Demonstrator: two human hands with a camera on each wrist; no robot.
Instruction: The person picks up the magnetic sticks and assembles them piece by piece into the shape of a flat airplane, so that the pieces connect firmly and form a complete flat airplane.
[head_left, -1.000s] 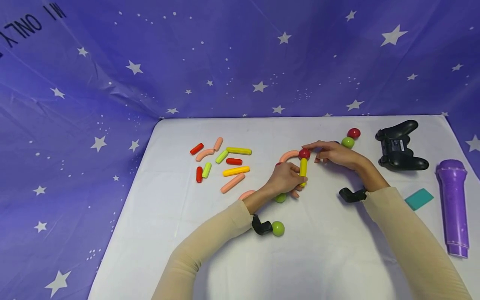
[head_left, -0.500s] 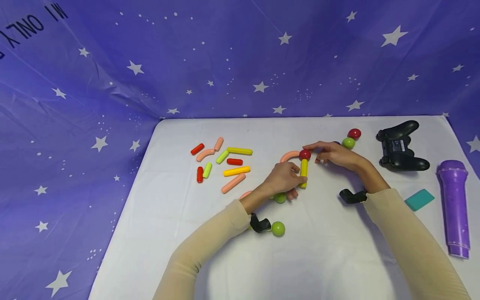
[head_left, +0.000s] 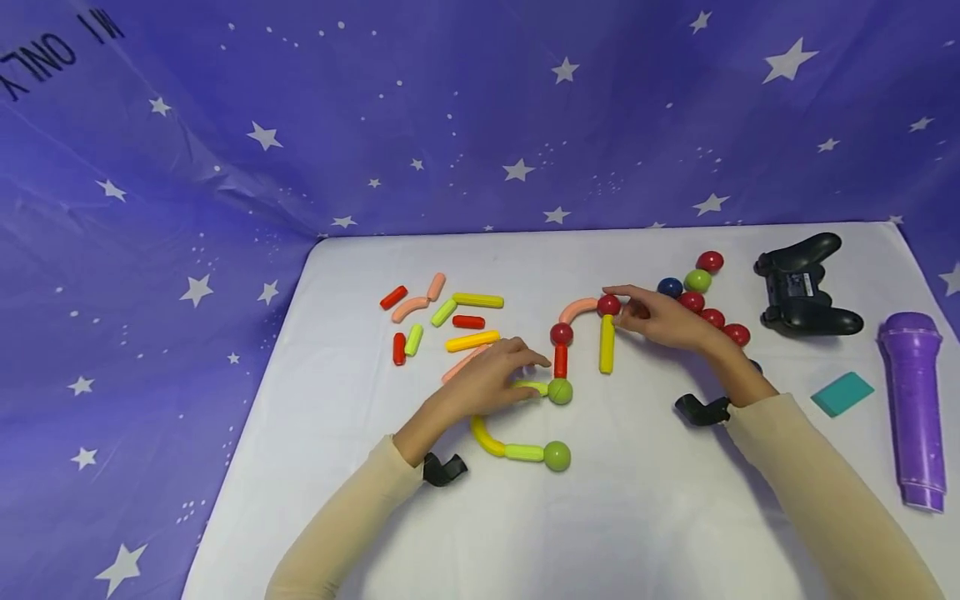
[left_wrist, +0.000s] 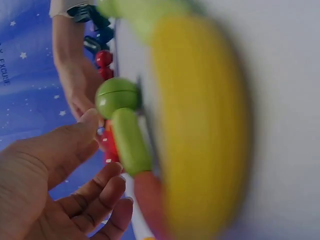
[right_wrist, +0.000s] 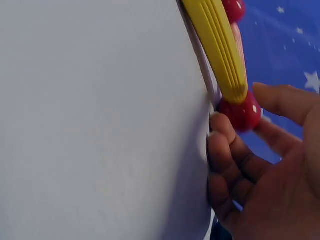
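My right hand [head_left: 663, 318] is at a red ball [head_left: 608, 306], its fingertips curled round it; in the right wrist view the thumb and fingers flank the red ball [right_wrist: 242, 115]. A ridged yellow stick [head_left: 606, 346] joins that ball and points toward me. A curved pink piece [head_left: 577, 308] links it to a second red ball [head_left: 561, 334], then a red stick [head_left: 561, 361] and a green ball [head_left: 559, 391]. My left hand [head_left: 491, 379] hovers over a light green stick [left_wrist: 131, 142], fingers apart and holding nothing. A curved yellow piece [head_left: 486, 437] shows below it, leading to another green ball [head_left: 557, 456].
Loose red, pink, green and yellow sticks [head_left: 472, 340] lie at the left. Several balls [head_left: 692, 302] sit beyond my right hand. A black game controller [head_left: 798, 285], a teal block [head_left: 842, 394] and a purple microphone-shaped thing [head_left: 912, 408] are at the right.
My left hand has let go of the yellow stick and moved left, uncovering the red stick and second red ball. My right hand stays at its red ball.
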